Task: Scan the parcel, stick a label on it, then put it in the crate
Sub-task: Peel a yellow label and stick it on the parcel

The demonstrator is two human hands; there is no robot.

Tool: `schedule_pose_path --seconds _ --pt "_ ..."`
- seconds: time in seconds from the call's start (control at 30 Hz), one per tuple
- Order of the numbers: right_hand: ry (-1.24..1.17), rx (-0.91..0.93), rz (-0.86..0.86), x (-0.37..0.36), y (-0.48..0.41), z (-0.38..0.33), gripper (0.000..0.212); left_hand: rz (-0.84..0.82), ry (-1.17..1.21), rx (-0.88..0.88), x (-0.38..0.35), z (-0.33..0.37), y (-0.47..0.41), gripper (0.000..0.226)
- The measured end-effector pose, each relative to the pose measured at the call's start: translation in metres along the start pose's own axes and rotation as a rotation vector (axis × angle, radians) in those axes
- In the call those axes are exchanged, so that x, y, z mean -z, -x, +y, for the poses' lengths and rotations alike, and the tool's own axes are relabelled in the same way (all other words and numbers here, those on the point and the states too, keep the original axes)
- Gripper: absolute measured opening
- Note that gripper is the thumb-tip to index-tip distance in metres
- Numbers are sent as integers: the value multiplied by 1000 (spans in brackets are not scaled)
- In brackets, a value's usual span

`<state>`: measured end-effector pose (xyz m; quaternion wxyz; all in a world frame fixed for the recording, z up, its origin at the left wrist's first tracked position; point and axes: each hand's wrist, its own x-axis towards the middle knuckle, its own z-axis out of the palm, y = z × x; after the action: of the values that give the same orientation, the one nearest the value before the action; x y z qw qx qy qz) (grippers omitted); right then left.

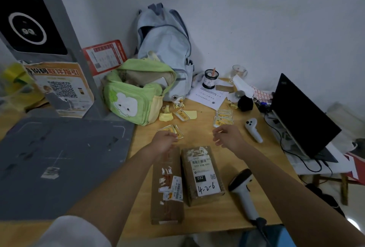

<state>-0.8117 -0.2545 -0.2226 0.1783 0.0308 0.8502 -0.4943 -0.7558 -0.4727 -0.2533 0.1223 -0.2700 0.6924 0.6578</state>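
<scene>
Two brown parcels lie side by side on the wooden table. The right parcel [202, 175] carries a white shipping label marked 4-2-6. The left parcel [166, 187] has torn label scraps on it. My left hand [165, 141] hovers over its far end, next to loose yellow labels [171, 129], fingers curled; whether it pinches a label is unclear. My right hand [227, 135] floats above the table beyond the right parcel, fingers apart and holding nothing. A stack of yellow labels [223, 118] lies just past it. The white barcode scanner [242, 187] rests to the right of the parcels.
A green bag [136, 93] and a pale blue backpack [166, 37] stand at the back. A grey scanning platform [59, 158] fills the left. A white controller [253, 129], a laptop [302, 116] with cables and desk clutter sit on the right.
</scene>
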Motion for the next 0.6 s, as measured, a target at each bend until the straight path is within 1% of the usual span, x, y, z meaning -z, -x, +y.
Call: schedule_pose_path --seconds 0.2,0.33,0.4,0.5,0.6 --pt "6 -34 -34 -5 -48 3 9 -8 8 61 -4 11 -39 20" --pt "2 -70 -41 -11 -95 4 10 17 7 125 -8 23 -77 14" --pt "9 -71 -51 -15 -116 7 11 33 -3 154 -13 27 -102 14" --pt "36 -82 -95 -24 -146 18 15 46 -10 210 -26 29 -139 24" --pt "59 -65 -77 -32 -175 32 19 23 25 281 -43 28 -171 31"
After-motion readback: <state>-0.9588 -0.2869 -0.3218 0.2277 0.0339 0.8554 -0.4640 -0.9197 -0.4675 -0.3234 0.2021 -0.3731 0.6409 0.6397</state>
